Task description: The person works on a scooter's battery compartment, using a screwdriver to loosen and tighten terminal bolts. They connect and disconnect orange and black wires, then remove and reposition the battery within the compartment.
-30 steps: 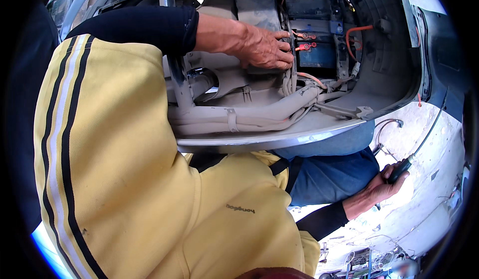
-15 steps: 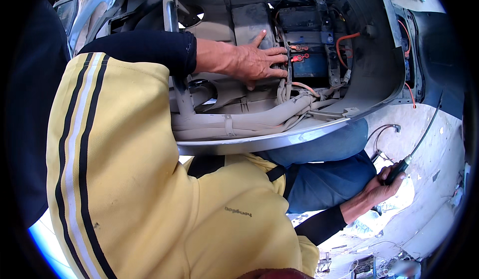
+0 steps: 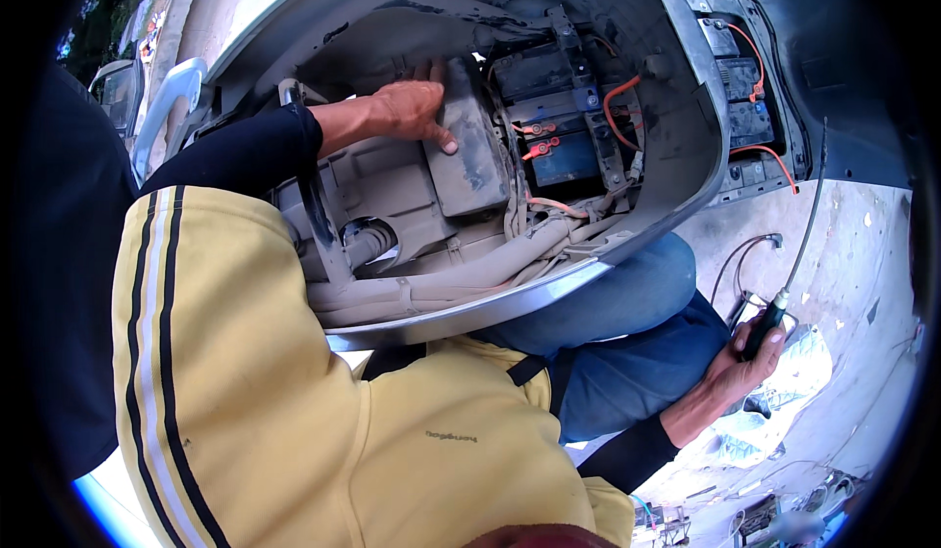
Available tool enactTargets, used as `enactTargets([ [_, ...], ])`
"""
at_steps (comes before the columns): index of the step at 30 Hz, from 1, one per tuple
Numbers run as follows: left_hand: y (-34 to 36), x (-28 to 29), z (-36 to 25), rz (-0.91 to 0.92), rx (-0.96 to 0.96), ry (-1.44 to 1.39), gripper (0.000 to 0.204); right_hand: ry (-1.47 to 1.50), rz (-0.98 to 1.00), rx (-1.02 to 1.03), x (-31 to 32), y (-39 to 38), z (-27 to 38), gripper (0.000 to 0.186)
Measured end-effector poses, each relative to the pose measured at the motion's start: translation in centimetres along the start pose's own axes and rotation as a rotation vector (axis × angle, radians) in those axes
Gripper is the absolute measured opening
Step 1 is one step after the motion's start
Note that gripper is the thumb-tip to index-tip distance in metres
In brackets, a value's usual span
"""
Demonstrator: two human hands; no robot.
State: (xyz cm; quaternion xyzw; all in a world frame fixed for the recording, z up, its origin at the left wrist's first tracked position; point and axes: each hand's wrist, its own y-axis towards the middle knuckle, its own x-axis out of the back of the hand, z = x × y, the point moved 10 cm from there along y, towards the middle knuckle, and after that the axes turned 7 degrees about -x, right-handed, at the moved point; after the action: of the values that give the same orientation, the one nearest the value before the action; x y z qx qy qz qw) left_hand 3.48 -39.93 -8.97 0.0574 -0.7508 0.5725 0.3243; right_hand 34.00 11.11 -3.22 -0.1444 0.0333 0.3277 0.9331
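I lean over a scooter's open body (image 3: 470, 315). My left hand (image 3: 410, 112) lies flat on the top left of a dusty grey box (image 3: 472, 161), fingers spread over its edge. Right of that box sits a dark battery (image 3: 557, 146) with red terminal caps and orange wires (image 3: 616, 97). Down at my right side, apart from the scooter, my right hand (image 3: 730, 376) grips the black handle of a long screwdriver (image 3: 767, 324). Its thin shaft points up past the scooter's side.
Beige hoses and cables (image 3: 461, 274) run along the compartment's lower edge. A second open bay with another battery and orange wire (image 3: 747, 107) lies at the right. Loose wires (image 3: 745, 254) and a crumpled plastic sheet (image 3: 809, 367) lie on the concrete ground. A mirror (image 3: 118, 97) shows far left.
My left hand has slid left, off the battery's wires and onto the grey box. My head has moved, so the compartment looks larger. The right hand still holds the screwdriver.
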Motion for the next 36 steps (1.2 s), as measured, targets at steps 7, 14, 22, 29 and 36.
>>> enactTargets([
  [7, -0.2, 0.8, 0.2, -0.232, -0.048, 0.080, 0.135, -0.007, 0.022, -0.009, -0.2, 0.1, -0.3, 0.036],
  [14, 3.1, 1.8, 1.8, -0.241, -0.139, -0.127, 0.134, -0.001, 0.091, 0.009, 0.0, 0.2, -0.1, 0.040],
  [22, 4.4, 2.4, 2.2, -0.344, -0.241, -0.309, 0.135, 0.146, 0.287, -0.149, 1.5, 0.1, -3.3, 0.056],
  [29, 2.7, 1.7, 3.1, -0.407, 0.010, -0.156, 0.131, -0.179, 0.503, -0.184, -3.8, 2.0, 4.8, 0.061],
  [36, -1.0, -0.1, 2.2, -0.446, 0.364, -0.090, 0.118, -0.362, 0.635, -0.186, -13.1, 2.4, 14.0, 0.056],
])
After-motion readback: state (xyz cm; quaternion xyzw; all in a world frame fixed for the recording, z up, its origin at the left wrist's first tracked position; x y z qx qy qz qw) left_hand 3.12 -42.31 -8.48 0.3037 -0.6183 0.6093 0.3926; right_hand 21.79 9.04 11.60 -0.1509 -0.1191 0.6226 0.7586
